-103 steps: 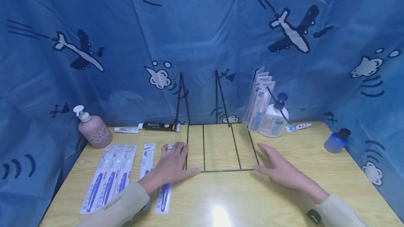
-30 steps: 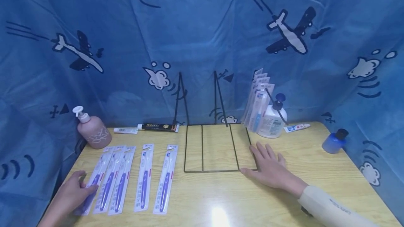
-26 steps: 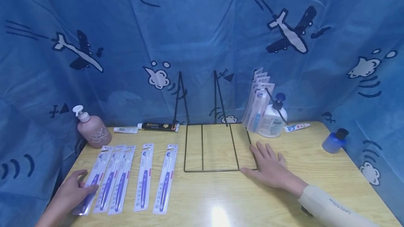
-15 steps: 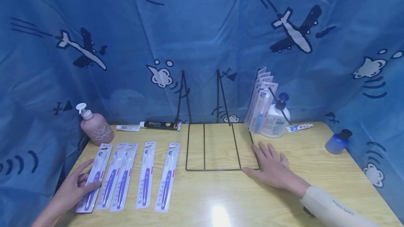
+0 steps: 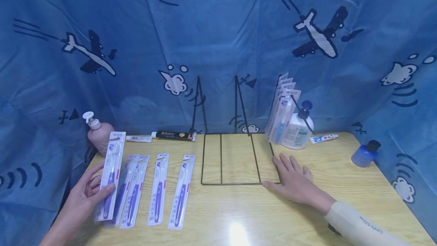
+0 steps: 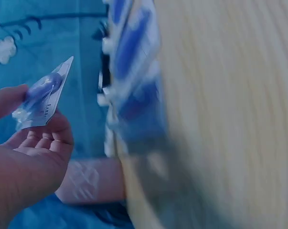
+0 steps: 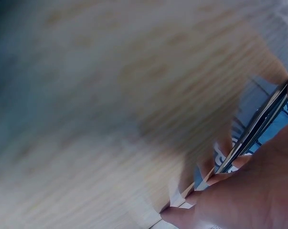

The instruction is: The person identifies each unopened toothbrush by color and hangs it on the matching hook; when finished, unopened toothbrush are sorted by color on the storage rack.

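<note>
Toothbrush pack (image 5: 110, 175) lifted, left hand (image 5: 83, 196) pinching, hanger end (image 5: 117, 137) pointing away

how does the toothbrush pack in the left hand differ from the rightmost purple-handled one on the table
The held toothbrush pack is raised in the left hand; the rightmost purple-handled pack lies flat, untouched. In the head view, the held pack overlaps another pack; the rightmost overlaps none. Both contain purple-handled toothbrushes.

Chinese characters run down the purple toothbrush packs (image 5: 181, 193), apparently 纳米抗菌牙刷, small and soft. Gold characters on the black tube (image 5: 173, 136), white lettering on the pink bottle (image 6: 90, 180), print on the white pump bottle's label (image 5: 296, 134) and dark lettering on the sleeve (image 5: 363, 219) are illegible.
</note>
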`<act>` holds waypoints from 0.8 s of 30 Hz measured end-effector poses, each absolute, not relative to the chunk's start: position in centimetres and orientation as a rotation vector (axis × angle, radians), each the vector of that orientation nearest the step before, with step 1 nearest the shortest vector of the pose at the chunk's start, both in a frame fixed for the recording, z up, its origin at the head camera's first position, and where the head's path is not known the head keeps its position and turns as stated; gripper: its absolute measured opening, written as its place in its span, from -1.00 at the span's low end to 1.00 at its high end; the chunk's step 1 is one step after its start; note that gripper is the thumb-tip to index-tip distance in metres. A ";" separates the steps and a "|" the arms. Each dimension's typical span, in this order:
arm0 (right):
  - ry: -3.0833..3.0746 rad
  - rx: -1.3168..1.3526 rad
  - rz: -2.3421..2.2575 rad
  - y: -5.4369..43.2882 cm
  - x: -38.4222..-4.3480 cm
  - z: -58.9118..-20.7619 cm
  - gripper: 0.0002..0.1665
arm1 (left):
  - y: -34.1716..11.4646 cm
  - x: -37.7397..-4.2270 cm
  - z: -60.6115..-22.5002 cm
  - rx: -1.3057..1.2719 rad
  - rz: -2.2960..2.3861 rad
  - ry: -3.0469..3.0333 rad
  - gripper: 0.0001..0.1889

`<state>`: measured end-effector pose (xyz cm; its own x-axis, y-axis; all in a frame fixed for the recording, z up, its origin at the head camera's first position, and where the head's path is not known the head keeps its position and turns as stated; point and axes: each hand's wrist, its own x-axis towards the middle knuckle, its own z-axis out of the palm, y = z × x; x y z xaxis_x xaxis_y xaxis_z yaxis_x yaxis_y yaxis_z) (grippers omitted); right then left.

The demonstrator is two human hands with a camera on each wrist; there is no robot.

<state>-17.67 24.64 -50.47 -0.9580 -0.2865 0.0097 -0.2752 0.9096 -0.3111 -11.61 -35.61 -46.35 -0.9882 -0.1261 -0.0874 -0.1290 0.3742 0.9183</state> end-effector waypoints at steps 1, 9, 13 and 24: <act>3.033 -0.446 -0.487 24.6 -17.7 -50.5 0.24 | -35.0 -11.5 -46.0 -0.241 1.757 2.590 -0.07; 3.032 -0.445 -0.487 24.6 -17.7 -50.4 0.24 | -31.0 -11.3 -44.3 -0.065 1.949 2.486 -0.18; 3.035 -0.443 -0.481 24.6 -17.6 -50.3 0.24 | -28.5 -10.9 -43.6 0.107 2.051 2.478 -0.22; 3.035 -0.450 -0.476 24.7 -17.5 -50.2 0.24 | -22.0 -10.3 -43.0 0.907 2.228 2.402 -0.27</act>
<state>-17.49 24.67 -50.22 -0.9572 -0.2892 0.0082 -0.2778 0.9109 -0.3051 -10.35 -21.96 -43.00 -0.8269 0.2037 0.5242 0.5380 0.0151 0.8428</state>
